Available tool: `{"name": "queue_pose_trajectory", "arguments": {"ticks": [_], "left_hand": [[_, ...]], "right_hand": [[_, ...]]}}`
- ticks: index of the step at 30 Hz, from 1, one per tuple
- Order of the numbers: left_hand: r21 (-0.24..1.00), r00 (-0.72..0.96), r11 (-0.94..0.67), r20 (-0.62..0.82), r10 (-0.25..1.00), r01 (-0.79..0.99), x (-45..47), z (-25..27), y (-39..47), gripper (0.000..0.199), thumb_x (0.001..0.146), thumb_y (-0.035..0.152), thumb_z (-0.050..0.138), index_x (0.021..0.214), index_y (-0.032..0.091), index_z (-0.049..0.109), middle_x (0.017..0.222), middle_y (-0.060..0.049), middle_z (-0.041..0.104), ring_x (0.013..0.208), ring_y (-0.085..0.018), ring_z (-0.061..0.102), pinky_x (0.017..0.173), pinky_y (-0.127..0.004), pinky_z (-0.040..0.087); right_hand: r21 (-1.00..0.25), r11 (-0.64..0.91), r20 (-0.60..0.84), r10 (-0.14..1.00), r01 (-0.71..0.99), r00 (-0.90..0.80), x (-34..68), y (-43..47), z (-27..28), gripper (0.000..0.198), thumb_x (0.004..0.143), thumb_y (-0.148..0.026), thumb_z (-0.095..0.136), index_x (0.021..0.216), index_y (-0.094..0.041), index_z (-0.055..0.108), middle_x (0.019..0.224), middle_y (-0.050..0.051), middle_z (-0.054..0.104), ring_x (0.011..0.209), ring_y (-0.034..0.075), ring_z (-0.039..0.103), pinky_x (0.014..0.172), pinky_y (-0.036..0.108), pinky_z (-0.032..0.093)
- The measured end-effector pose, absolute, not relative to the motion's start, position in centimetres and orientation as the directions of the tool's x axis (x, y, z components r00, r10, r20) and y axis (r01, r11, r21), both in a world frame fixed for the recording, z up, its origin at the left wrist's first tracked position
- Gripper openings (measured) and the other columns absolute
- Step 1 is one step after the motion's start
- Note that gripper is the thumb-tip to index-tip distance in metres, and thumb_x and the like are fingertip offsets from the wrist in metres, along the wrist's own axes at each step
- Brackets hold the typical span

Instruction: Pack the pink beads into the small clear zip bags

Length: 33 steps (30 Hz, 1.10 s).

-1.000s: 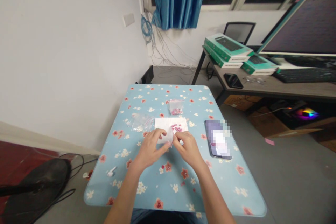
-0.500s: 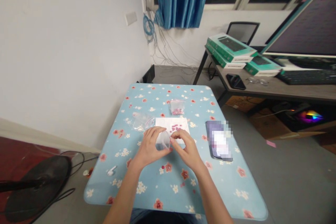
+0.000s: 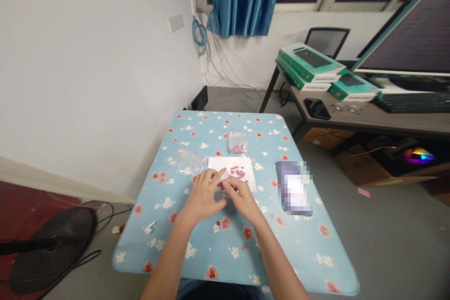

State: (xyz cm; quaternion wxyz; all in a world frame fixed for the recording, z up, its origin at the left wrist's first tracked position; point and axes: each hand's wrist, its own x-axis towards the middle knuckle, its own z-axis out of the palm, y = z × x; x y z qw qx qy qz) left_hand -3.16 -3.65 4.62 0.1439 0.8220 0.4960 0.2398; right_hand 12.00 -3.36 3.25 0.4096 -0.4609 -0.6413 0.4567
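My left hand (image 3: pixel 204 195) curls round a small clear plastic bag (image 3: pixel 221 193), which is mostly hidden by the fingers. Close against it, my right hand (image 3: pixel 243 199) has its fingertips pinched together at the bag's opening. What those fingertips hold, if anything, I cannot make out. Under and beyond both hands lies a white sheet of paper (image 3: pixel 217 162), with several small pink beads (image 3: pixel 237 172) scattered on its right part. One reddish bead (image 3: pixel 218 223) rests on the tablecloth nearer to me.
Behind the paper lies a zip bag of pink beads (image 3: pixel 238 144); left of it, crumpled clear bags (image 3: pixel 191 162). A phone (image 3: pixel 294 190) lies at the right, a white earbud (image 3: pixel 150 228) at the left. The flowered table (image 3: pixel 197 258) stands beside a desk (image 3: pixel 386 119).
My right hand has moved left and its fingertips have come to the bag's mouth. The bag, held up round and wide before, is now lower and more covered by my fingers.
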Motion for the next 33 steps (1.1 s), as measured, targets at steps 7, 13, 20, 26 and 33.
{"name": "queue_pose_trajectory", "arguments": {"ticks": [7,13,20,26,33], "left_hand": [[0.517,0.389,-0.457,0.241,0.889,0.724,-5.0,4.6,-3.4,0.077,0.069,0.015,0.060,0.140,0.028,0.031,0.117,-0.007,0.047,0.110,-0.025,0.047,0.096,-0.042,0.041],[0.605,0.395,-0.471,0.266,0.879,0.642,-4.9,6.3,-3.4,0.061,0.075,0.018,0.059,0.133,0.028,0.041,0.114,-0.007,0.050,0.108,-0.023,0.050,0.094,-0.041,0.044],[0.688,0.379,-0.482,0.312,0.871,0.543,-4.3,7.0,-3.8,0.057,0.076,0.024,0.065,0.129,0.027,0.045,0.113,-0.007,0.054,0.101,-0.021,0.054,0.090,-0.038,0.046],[0.744,0.275,-0.473,0.385,0.881,0.472,-3.7,6.7,-3.7,0.045,0.081,0.026,0.064,0.123,0.024,0.049,0.099,-0.005,0.059,0.085,-0.016,0.057,0.083,-0.036,0.047],[0.737,0.293,-0.495,0.400,0.868,0.461,-3.4,7.0,-3.7,0.033,0.081,0.031,0.064,0.111,0.021,0.057,0.086,-0.003,0.061,0.080,-0.017,0.058,0.077,-0.033,0.047]], "right_hand": [[-0.917,-0.256,-0.273,0.962,-0.305,0.012,11.9,-2.0,0.0,0.035,0.072,-0.052,0.063,0.069,-0.017,0.063,0.053,-0.005,0.042,0.044,0.007,0.033,0.039,0.020,0.021],[-0.772,-0.343,-0.367,0.928,-0.534,-0.065,11.2,-2.6,-0.1,0.032,0.072,-0.046,0.064,0.075,-0.015,0.064,0.046,-0.009,0.035,0.036,0.003,0.022,0.035,0.018,0.011],[-0.536,-0.424,-0.464,0.871,-0.730,-0.165,11.0,-2.5,-0.5,0.023,0.069,-0.036,0.069,0.073,-0.015,0.059,0.047,-0.010,0.040,0.033,0.000,0.019,0.032,0.014,0.010],[-0.282,-0.493,-0.524,0.798,-0.823,-0.298,10.9,-2.5,-0.4,0.021,0.073,-0.031,0.067,0.071,-0.018,0.051,0.042,-0.012,0.036,0.031,0.001,0.018,0.030,0.013,0.011],[-0.226,-0.534,-0.486,0.786,-0.814,-0.381,10.4,-2.7,-1.2,0.023,0.077,-0.034,0.065,0.071,-0.018,0.049,0.040,-0.012,0.032,0.031,0.001,0.020,0.030,0.012,0.011]]}}
